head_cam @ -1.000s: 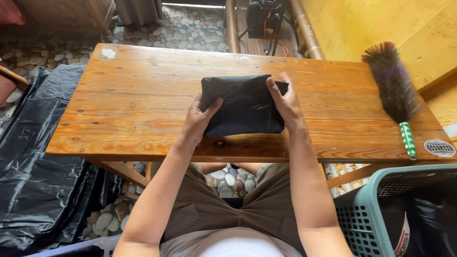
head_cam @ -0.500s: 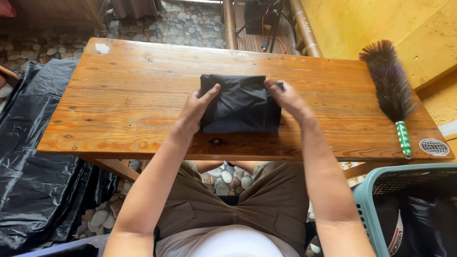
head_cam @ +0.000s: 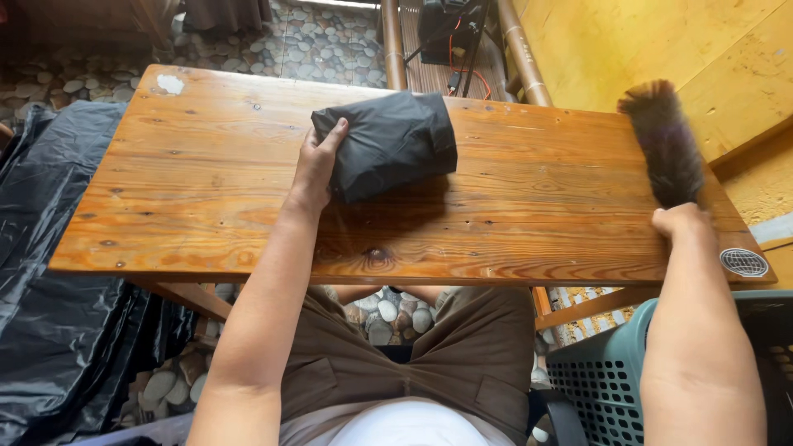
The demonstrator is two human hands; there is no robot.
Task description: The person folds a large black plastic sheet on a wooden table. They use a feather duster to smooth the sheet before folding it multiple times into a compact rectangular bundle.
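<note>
Pine planks, varnished and knotty, formed the counter (head_cam: 206,206) above a pebble floor (head_cam: 330,41). Left hand (head_cam: 314,165) gripped a folded black bag (head_cam: 388,140) lying mid-counter. Right hand (head_cam: 681,221) closed its grip on a feather duster (head_cam: 661,140) beside yellow walls (head_cam: 661,41). A teal basket (head_cam: 603,380) stood below.

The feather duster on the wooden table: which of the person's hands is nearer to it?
Right. The right hand is at the base of the feather duster, seemingly gripping its handle; the left hand holds the folded black bundle well away.
</note>
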